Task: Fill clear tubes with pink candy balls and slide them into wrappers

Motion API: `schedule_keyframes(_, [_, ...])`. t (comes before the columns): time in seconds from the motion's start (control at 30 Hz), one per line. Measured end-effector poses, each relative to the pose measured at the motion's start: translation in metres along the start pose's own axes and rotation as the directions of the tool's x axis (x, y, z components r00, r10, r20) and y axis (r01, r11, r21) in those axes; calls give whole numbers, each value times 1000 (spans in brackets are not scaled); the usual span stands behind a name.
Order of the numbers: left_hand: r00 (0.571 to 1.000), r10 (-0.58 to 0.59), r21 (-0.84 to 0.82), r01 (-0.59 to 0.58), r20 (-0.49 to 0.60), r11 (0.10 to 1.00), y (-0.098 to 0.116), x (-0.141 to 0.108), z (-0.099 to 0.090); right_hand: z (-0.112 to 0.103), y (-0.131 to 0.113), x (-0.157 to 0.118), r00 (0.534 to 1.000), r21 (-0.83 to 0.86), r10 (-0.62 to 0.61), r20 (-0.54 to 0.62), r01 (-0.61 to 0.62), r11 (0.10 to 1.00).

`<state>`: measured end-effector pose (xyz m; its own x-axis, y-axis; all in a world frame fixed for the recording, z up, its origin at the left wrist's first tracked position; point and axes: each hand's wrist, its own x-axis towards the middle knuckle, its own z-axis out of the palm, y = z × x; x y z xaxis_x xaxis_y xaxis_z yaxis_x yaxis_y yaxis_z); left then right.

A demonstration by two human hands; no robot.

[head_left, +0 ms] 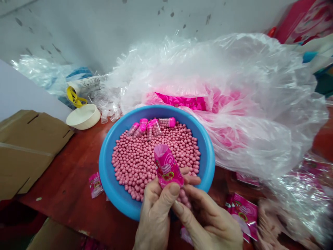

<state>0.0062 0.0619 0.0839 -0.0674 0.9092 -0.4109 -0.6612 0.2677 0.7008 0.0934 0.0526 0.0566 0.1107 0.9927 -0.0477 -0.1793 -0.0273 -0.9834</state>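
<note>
My left hand (158, 211) grips an opened, pink printed sachet (168, 168) over the front of a blue basin (105, 173). Its thumb lies on the sachet's lower end, and fingertips stick out behind it. Close against it, my right hand (208, 218) is curled, with several pink balls (184, 199) showing between its thumb and fingers. The palm side is hidden, so how many it holds is unclear. Small pink balls (137, 159) fill the basin. Several clear tubes with pink caps (149, 130) lie on them towards the back.
A large clear plastic bag (260, 114) with pink pieces lies behind and right. Flat pink sachets (243, 213) sit at right, another (95, 184) at left. A white lid-like dish (83, 117), yellow tape ring (75, 97), clear tubes (110, 113) and cardboard box (31, 149) stand left.
</note>
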Motion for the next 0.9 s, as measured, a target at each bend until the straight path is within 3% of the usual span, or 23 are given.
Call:
schedule_keyframes(0.17, [999, 33, -18, -32, 26, 999, 0, -2, -1, 9, -18, 7, 982, 216, 185, -37, -173, 961])
schedule_keyframes(0.4, [994, 75, -32, -78, -78, 996, 14, 4, 1, 11, -27, 10, 949, 243, 313, 22, -309, 920])
schedule_keyframes(0.67, [970, 39, -106, -66, -239, 992, -6, -1, 7, 15, -19, 6, 967, 278, 251, -49, -228, 933])
schedule_keyframes(0.77, [956, 34, -112, -69, -291, 991, -6, -6, 6, 9, -15, 10, 970, 260, 220, 101, -239, 936])
schedule_keyframes(0.83, [967, 21, -105, -49, -253, 993, -2, -6, 6, 5, -12, 12, 970, 234, 171, 173, -209, 950])
schedule_keyframes(0.9, [982, 24, -65, -37, -187, 997, 4, -3, 7, 2, -7, 12, 978, 192, 116, 174, -149, 970])
